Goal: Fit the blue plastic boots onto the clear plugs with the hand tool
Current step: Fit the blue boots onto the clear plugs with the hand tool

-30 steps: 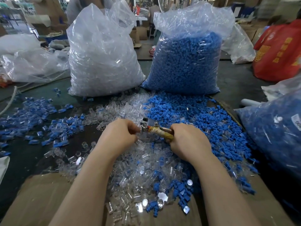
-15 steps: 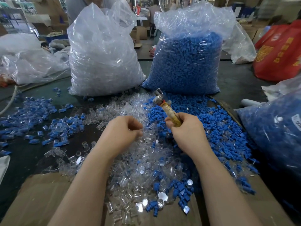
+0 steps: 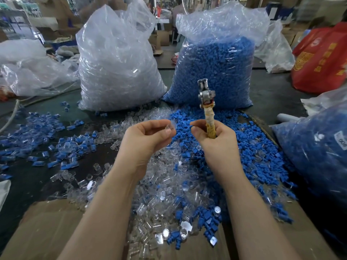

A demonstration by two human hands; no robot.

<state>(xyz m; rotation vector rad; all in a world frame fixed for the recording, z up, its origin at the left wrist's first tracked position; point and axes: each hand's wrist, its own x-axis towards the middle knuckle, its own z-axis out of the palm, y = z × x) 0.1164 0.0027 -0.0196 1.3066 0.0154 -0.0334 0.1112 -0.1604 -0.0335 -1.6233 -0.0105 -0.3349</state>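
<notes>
My right hand (image 3: pixel 216 141) grips the tape-wrapped handle of the hand tool (image 3: pixel 206 104), which stands upright with its metal head pointing up. My left hand (image 3: pixel 146 137) pinches a small clear plug (image 3: pixel 171 126) between thumb and fingertips, just left of the tool handle. Below both hands lies a mixed heap of loose clear plugs (image 3: pixel 161 184). Loose blue boots (image 3: pixel 249 147) are spread to the right of it. Assembled blue-and-clear pieces (image 3: pixel 62 147) lie scattered on the dark table at the left.
A big bag of clear plugs (image 3: pixel 116 72) and a big bag of blue boots (image 3: pixel 216 72) stand at the back. Another bag of blue parts (image 3: pixel 319 147) sits at the right. Cardboard (image 3: pixel 47 231) covers the near table edge. A red bag (image 3: pixel 323 59) lies far right.
My right hand has swung the tool from lying sideways near my left hand to standing upright. My left hand has risen and now shows a clear plug at its fingertips.
</notes>
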